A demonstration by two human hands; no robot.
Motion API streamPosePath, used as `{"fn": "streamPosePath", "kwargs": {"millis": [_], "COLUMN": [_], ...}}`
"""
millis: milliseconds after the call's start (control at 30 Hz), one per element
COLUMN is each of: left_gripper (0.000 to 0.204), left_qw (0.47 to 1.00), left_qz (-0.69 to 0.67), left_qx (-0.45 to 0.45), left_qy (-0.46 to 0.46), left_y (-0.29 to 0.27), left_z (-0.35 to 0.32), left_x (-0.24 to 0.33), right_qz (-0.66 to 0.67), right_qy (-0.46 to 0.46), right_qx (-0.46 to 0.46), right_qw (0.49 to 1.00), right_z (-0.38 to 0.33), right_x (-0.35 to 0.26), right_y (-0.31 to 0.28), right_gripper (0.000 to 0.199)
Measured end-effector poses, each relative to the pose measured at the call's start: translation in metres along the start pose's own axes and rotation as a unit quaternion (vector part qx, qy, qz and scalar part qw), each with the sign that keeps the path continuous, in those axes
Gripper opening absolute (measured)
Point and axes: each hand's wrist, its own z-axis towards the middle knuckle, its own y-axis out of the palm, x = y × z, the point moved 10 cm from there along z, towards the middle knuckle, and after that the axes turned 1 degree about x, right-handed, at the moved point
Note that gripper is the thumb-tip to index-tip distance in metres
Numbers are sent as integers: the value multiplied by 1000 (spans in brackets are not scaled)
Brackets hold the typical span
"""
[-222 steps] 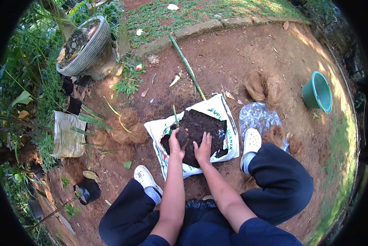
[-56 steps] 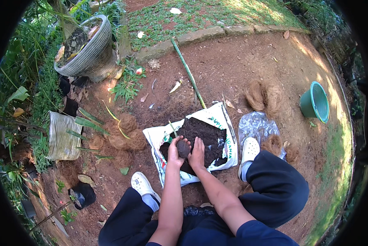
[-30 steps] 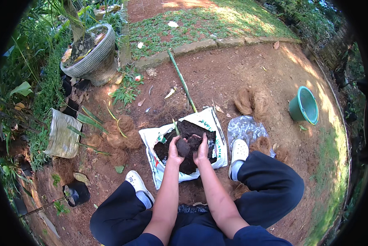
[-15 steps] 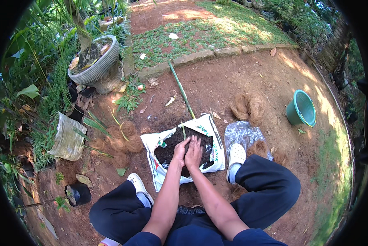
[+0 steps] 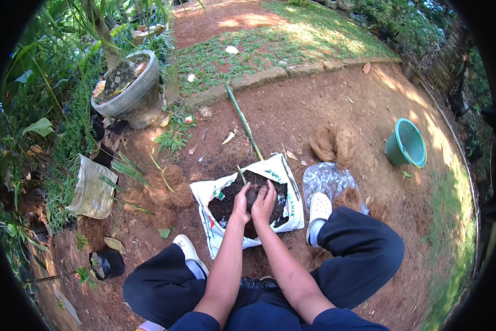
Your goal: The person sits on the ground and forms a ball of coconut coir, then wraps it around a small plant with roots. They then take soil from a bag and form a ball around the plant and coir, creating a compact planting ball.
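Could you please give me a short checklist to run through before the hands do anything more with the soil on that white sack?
1. Both hands on the soil: ok. The left hand and right hand are cupped together over the dark soil.
2. What sits between the palms: cannot tell; something dark shows there, too small to make out.
3. Soil kept on the white sack: ok, the pile lies inside its opened edges.
4. Green stick out of the way: not ok, its near end reaches the sack's far edge.
5. Green bucket within reach: cannot tell; it lies tipped on its side, far right.
6. Shoes off the sack: ok, the right shoe stands beside it.
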Motion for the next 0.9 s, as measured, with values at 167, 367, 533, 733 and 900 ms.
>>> {"fn": "streamPosePath", "kwargs": {"millis": [167,367,533,733,900], "left_gripper": [29,22,18,24,30], "left_qw": [998,998,999,997,996], "left_qz": [61,12,35,37,45], "left_qx": [-2,-63,11,36,-6], "left_qy": [35,4,0,55,82], "left_y": [4,18,3,1,12], "left_z": [-9,-16,-13,-10,-9], "left_x": [12,8,3,15,25], "right_qz": [87,85,58,40,169], "right_qy": [75,91,50,121,192], "right_qx": [2,-36,22,5,-12], "right_qw": [993,992,997,992,967], "right_z": [8,4,0,16,23], "right_x": [19,18,8,17,22], "right_y": [5,19,9,16,11], "right_gripper": [61,61,53,45,58]}}
